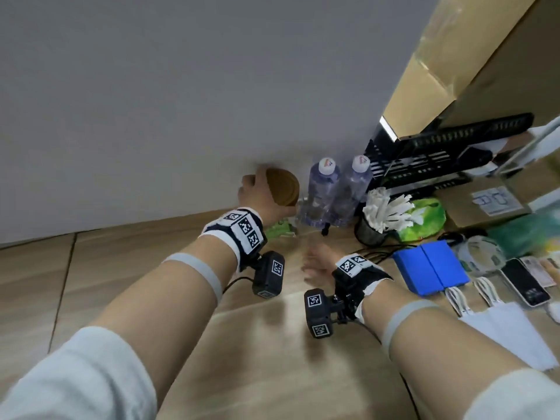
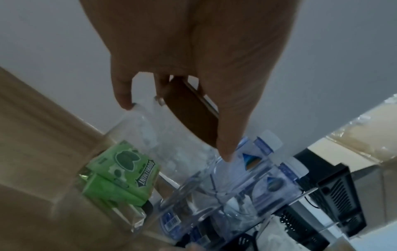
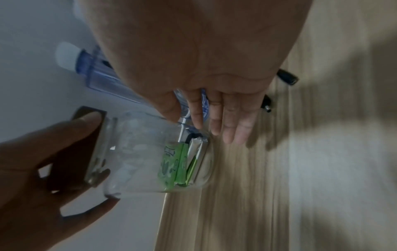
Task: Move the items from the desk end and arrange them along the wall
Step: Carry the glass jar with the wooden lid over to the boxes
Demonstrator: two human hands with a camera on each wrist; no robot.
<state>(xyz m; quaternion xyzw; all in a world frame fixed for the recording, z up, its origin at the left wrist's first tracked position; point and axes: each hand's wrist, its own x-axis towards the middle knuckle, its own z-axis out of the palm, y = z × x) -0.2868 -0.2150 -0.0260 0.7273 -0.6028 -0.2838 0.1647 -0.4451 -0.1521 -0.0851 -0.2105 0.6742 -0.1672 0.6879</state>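
A clear glass jar (image 3: pixel 139 152) with a brown lid (image 1: pixel 285 187) is right by the grey wall (image 1: pixel 151 101), left of two water bottles (image 1: pixel 322 192). My left hand (image 1: pixel 260 189) grips the lid from above, fingers curled round its rim. Green gum packets (image 2: pixel 124 169) lie in the jar's bottom. Whether the jar rests on the wooden desk (image 1: pixel 136 268) I cannot tell. My right hand (image 1: pixel 313 262) hovers low over the desk just in front of the jar, blurred. Its fingers (image 3: pixel 234 129) are straight and hold nothing.
Right of the bottles are a black mesh cup of white sticks (image 1: pixel 375 219), a green packet (image 1: pixel 424 219), a black tray rack (image 1: pixel 439 159) and a cardboard box (image 1: pixel 454 71). A blue box (image 1: pixel 430 268), a phone (image 1: pixel 524 283) and white paper bags (image 1: pixel 500 328) lie nearer.
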